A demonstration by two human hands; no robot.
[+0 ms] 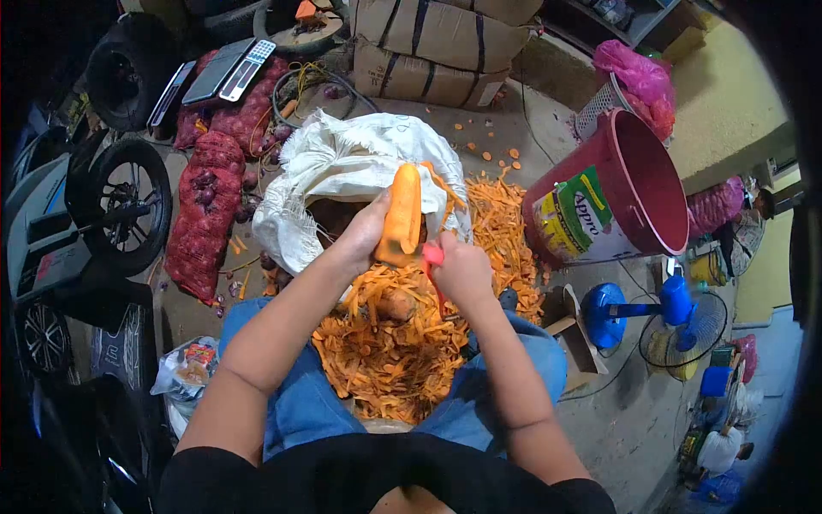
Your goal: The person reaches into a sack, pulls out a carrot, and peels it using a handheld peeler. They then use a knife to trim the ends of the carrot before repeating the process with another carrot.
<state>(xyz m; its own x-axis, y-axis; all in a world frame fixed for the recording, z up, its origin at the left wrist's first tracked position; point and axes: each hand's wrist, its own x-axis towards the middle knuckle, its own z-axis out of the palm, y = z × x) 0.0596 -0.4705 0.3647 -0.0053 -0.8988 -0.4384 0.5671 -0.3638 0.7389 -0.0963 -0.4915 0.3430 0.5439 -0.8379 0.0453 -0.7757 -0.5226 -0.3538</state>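
Observation:
My left hand (366,230) is wrapped round a large, partly peeled carrot (401,210), held upright above the heap of peelings. My right hand (462,267) grips a peeler with a red handle (433,254), close to the lower end of the carrot. A strip of peel (441,184) curls beside the carrot on the right. Between my knees lies a heap of orange peelings (385,368), with an unpeeled carrot (396,304) partly buried in it. Just beyond stands an open white woven sack (295,201); its dark inside is mostly hidden by my left hand.
Red net bags of onions (205,218) lie left, with a scale (231,73) on one. A dark red bucket (591,188) stands right, near a blue fan (676,304). Taped cardboard bales (437,51) are at the back. A motorcycle wheel (128,206) is far left.

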